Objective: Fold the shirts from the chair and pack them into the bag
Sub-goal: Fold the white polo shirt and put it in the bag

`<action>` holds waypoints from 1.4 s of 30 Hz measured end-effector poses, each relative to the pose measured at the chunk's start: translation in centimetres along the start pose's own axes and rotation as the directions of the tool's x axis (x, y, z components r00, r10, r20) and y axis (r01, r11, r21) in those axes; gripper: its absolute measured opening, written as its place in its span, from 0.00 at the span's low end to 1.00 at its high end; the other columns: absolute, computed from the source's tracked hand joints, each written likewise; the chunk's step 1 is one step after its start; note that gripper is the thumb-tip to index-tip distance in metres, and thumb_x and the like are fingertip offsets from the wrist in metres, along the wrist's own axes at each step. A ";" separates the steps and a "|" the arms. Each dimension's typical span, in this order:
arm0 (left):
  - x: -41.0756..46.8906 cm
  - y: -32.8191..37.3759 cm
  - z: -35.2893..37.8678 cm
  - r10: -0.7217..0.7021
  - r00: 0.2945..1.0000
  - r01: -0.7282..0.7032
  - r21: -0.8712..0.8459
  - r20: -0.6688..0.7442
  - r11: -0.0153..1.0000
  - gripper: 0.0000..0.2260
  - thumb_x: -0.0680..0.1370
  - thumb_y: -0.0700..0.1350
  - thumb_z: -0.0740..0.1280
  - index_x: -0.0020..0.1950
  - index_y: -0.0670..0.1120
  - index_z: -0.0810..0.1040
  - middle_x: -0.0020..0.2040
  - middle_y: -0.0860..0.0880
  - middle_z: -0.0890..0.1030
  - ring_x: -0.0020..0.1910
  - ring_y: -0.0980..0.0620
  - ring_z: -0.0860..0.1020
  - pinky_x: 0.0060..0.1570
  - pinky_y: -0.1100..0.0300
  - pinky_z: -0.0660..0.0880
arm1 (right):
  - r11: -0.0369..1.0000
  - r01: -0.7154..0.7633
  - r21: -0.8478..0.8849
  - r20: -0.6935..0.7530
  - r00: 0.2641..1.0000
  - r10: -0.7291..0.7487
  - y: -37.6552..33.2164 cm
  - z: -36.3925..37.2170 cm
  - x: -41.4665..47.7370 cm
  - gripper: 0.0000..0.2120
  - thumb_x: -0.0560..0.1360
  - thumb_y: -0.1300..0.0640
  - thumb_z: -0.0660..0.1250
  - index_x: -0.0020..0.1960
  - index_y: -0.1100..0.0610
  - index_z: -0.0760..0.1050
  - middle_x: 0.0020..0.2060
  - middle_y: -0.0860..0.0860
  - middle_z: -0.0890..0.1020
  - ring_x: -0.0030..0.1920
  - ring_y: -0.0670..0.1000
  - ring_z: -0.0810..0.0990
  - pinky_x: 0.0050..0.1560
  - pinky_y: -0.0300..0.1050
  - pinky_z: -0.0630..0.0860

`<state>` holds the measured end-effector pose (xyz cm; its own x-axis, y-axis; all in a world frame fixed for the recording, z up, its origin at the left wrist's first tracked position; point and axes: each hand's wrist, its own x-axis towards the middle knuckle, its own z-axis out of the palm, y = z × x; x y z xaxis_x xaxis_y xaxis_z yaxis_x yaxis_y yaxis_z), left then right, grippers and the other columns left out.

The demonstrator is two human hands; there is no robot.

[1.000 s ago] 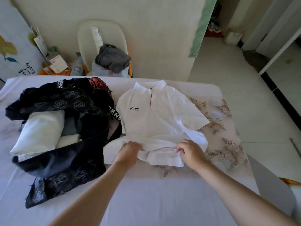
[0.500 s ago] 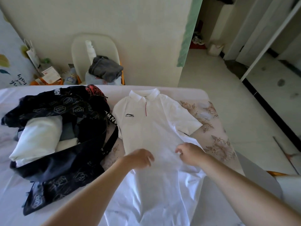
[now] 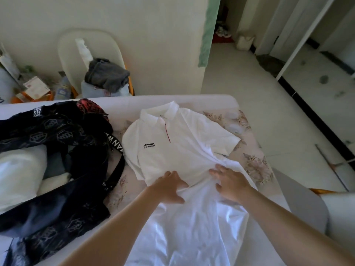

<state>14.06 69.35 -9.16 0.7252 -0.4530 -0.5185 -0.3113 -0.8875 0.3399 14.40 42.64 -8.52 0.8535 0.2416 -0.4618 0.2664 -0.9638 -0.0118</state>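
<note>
A pale-covered surface [image 3: 201,100] fills the lower part of a light room, with a cream wall [image 3: 144,35] behind it and a tiled floor [image 3: 249,89] off to the right. On the surface a white polo shirt [image 3: 178,143] lies face up, its collar pointing away from the person, with a small black logo on the chest and a thin red line down the placket. The shirt's lower part runs back toward the person and out of the bottom of the view. Both hands lie on the shirt's middle, nearer the person than the logo. The left hand [image 3: 170,186] is palm down with fingers straight and thumb spread out, pressing the cloth by the shirt's left edge. The right hand [image 3: 228,181] sits just beside it, not touching it, also flat with fingers fanned, on a ridge of wrinkles below the shirt's right sleeve. Neither hand pinches any cloth that shows. Under the shirt and out to its right is a floral cloth [image 3: 255,164]. Left of the shirt a dark patterned bag [image 3: 57,212] gapes open, its lettered strap [image 3: 115,148] just beside the shirt's left sleeve, with folded white clothes [image 3: 17,175] inside. Beyond the shirt's collar, past the surface's far edge, a pale chair [image 3: 92,45] carries a grey garment [image 3: 107,74].
</note>
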 end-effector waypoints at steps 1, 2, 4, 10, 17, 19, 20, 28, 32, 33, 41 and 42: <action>0.4 0.8 -0.4 0.020 0.999 -0.018 -0.045 0.037 0.999 0.26 0.72 0.58 0.70 0.70 0.63 0.70 0.64 0.49 0.67 0.67 0.47 0.64 0.66 0.50 0.67 | 0.999 -0.026 -0.026 -0.038 0.999 0.025 0.5 -0.1 0.1 0.24 0.78 0.46 0.49 0.72 0.45 0.68 0.73 0.46 0.68 0.70 0.49 0.70 0.60 0.46 0.73; 0.9 1.6 -0.8 0.031 0.997 -0.023 -0.102 0.070 0.995 0.24 0.73 0.57 0.70 0.69 0.62 0.71 0.63 0.50 0.69 0.66 0.48 0.66 0.65 0.51 0.68 | 0.996 -0.057 -0.072 -0.073 0.996 0.051 0.8 -0.6 0.2 0.24 0.77 0.45 0.47 0.64 0.48 0.75 0.65 0.47 0.75 0.64 0.50 0.76 0.56 0.44 0.75; 1.7 2.6 -1.5 0.032 0.996 -0.010 -0.244 0.088 0.970 0.19 0.75 0.53 0.67 0.67 0.59 0.74 0.61 0.54 0.75 0.63 0.51 0.73 0.63 0.55 0.71 | 0.987 -0.103 -0.125 -0.148 0.985 0.084 0.9 -1.5 1.2 0.19 0.78 0.46 0.52 0.52 0.53 0.79 0.50 0.51 0.82 0.52 0.54 0.82 0.48 0.44 0.74; 2.5 -2.4 -3.8 -0.286 0.815 0.163 -0.275 -0.504 0.948 0.23 0.73 0.30 0.57 0.63 0.47 0.76 0.59 0.46 0.75 0.61 0.45 0.71 0.61 0.53 0.69 | 0.976 0.211 0.046 -0.420 0.891 -0.173 -3.6 -2.7 7.3 0.09 0.68 0.61 0.70 0.49 0.57 0.79 0.44 0.55 0.79 0.43 0.61 0.80 0.38 0.51 0.75; 0.8 -10.1 -4.2 -0.781 0.597 0.660 -0.441 -0.184 0.608 0.25 0.78 0.48 0.66 0.69 0.37 0.63 0.66 0.39 0.69 0.65 0.39 0.72 0.57 0.49 0.73 | 0.970 0.202 0.133 -0.114 0.976 -0.187 -10.7 -1.9 12.0 0.31 0.80 0.41 0.53 0.80 0.48 0.50 0.80 0.55 0.46 0.80 0.54 0.47 0.72 0.65 0.56; 1.2 -10.4 -3.6 -0.768 0.607 0.579 -0.548 -0.203 0.603 0.18 0.76 0.44 0.66 0.64 0.38 0.71 0.60 0.39 0.74 0.59 0.39 0.76 0.49 0.53 0.73 | 0.980 0.173 0.097 -0.064 0.984 -0.167 -10.2 -1.6 12.4 0.32 0.80 0.38 0.48 0.80 0.46 0.45 0.81 0.51 0.42 0.80 0.51 0.42 0.73 0.69 0.49; 1.2 -10.1 -3.5 -0.752 0.614 0.498 -0.621 -0.240 0.605 0.12 0.75 0.42 0.64 0.57 0.40 0.75 0.55 0.39 0.77 0.54 0.39 0.78 0.43 0.56 0.71 | 0.983 0.172 0.066 -0.043 0.985 -0.170 -9.7 -1.5 12.6 0.32 0.80 0.37 0.47 0.81 0.46 0.44 0.80 0.50 0.40 0.80 0.50 0.40 0.73 0.69 0.48; -0.9 -10.1 -9.7 -0.751 0.462 0.406 -0.640 -0.472 0.652 0.09 0.83 0.45 0.54 0.62 0.45 0.64 0.46 0.43 0.78 0.36 0.45 0.74 0.30 0.55 0.66 | 0.989 0.100 0.109 -0.005 0.995 -0.100 -8.2 -2.5 13.4 0.30 0.82 0.38 0.46 0.81 0.44 0.43 0.80 0.47 0.38 0.80 0.49 0.38 0.74 0.67 0.48; -1.5 -12.5 -14.4 -0.620 0.565 0.767 0.071 -0.544 0.637 0.19 0.76 0.38 0.67 0.65 0.44 0.68 0.56 0.45 0.75 0.52 0.45 0.77 0.38 0.55 0.73 | 0.987 0.136 0.081 -0.071 0.989 -0.131 -9.3 -2.5 13.1 0.34 0.80 0.38 0.52 0.81 0.46 0.43 0.81 0.50 0.40 0.80 0.51 0.41 0.74 0.64 0.52; -1.4 -12.6 -14.8 -0.584 0.574 0.771 0.138 -0.575 0.622 0.18 0.75 0.38 0.68 0.64 0.45 0.69 0.59 0.45 0.73 0.57 0.44 0.74 0.45 0.55 0.73 | 0.984 0.163 0.074 -0.078 0.984 -0.157 -9.7 -2.3 13.0 0.35 0.80 0.39 0.55 0.81 0.46 0.44 0.81 0.51 0.41 0.80 0.51 0.43 0.74 0.63 0.53; 4.1 -8.6 -8.7 -0.250 0.956 0.260 0.053 -0.151 0.964 0.28 0.82 0.55 0.58 0.80 0.58 0.51 0.81 0.51 0.49 0.78 0.46 0.50 0.72 0.43 0.57 | 0.987 0.139 0.080 -0.289 0.951 -0.110 -7.9 -2.8 13.5 0.28 0.80 0.47 0.57 0.78 0.51 0.56 0.80 0.55 0.50 0.80 0.56 0.50 0.74 0.65 0.52; 4.7 -8.7 -7.7 -0.333 0.940 0.337 0.050 -0.072 0.940 0.29 0.82 0.59 0.55 0.80 0.60 0.44 0.81 0.53 0.43 0.79 0.45 0.46 0.72 0.40 0.56 | 0.993 0.087 0.079 -0.292 0.955 -0.060 -6.9 -2.9 13.6 0.28 0.80 0.46 0.56 0.78 0.50 0.56 0.80 0.55 0.51 0.79 0.56 0.51 0.74 0.66 0.53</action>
<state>24.92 75.60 -8.58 0.8295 -0.1241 -0.5445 -0.0789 -0.9913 0.1057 25.46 52.93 -12.19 0.9293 0.3218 -0.1813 0.3035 -0.9450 -0.1215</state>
